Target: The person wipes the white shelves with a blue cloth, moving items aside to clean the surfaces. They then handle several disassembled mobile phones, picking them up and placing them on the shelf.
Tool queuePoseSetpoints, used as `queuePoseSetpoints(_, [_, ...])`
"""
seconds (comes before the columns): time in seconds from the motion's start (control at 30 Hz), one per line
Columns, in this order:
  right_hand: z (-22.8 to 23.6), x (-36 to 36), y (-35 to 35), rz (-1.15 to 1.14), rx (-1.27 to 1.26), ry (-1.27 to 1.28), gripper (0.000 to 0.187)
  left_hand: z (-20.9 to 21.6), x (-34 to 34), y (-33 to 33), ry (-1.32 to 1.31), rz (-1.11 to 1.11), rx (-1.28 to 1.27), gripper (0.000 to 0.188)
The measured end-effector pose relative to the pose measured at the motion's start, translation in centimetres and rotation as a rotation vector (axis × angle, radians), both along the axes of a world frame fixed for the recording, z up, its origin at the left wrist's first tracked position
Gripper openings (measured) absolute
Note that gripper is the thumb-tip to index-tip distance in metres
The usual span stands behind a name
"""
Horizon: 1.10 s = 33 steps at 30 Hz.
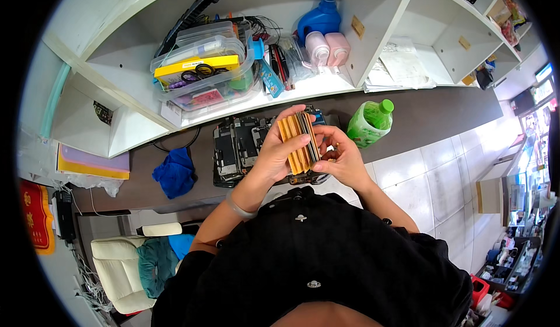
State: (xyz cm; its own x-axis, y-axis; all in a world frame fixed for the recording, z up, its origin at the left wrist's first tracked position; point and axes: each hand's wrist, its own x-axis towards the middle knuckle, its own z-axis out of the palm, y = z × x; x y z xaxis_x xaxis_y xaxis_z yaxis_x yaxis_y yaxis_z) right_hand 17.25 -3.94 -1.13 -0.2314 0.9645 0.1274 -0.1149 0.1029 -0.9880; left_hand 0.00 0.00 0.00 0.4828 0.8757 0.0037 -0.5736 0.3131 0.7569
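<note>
My left hand is wrapped round a stack of thin flat pieces, its thumb lying across the front. The pieces are rectangular, some with orange-yellow faces or edges and others dark and slim; their exact kind I cannot make out. At the stack's right side, my right hand grips the dark pieces between thumb and curled fingers. Below and behind the hands, several opened-up phone-like devices lie in rows on the dark brown tabletop. The hands partly cover these devices.
A green bottle stands right of the hands, and a crumpled blue cloth lies left. The white shelf behind holds a clear plastic box, a blue jug and pink bottles. A cream chair stands at lower left.
</note>
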Motion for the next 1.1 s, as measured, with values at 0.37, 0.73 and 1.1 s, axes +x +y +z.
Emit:
queuePoseSetpoints(0.37, [0.7,0.1,-0.3,0.016,-0.01,0.16,0.05,0.1,0.1,0.2,-0.143,-0.049,0.002,0.06])
queuePoseSetpoints(0.73, [1.8,0.9,-0.2,-0.175,-0.124,0.171,0.021,0.3,-0.7,0.3,-0.243,-0.039,-0.207,0.049])
queuePoseSetpoints(1.1, [2.7,-0.8,-0.4,-0.314,0.171,-0.356,0.012,0.5,1.1,-1.0,-0.001,0.183,-0.045,0.052])
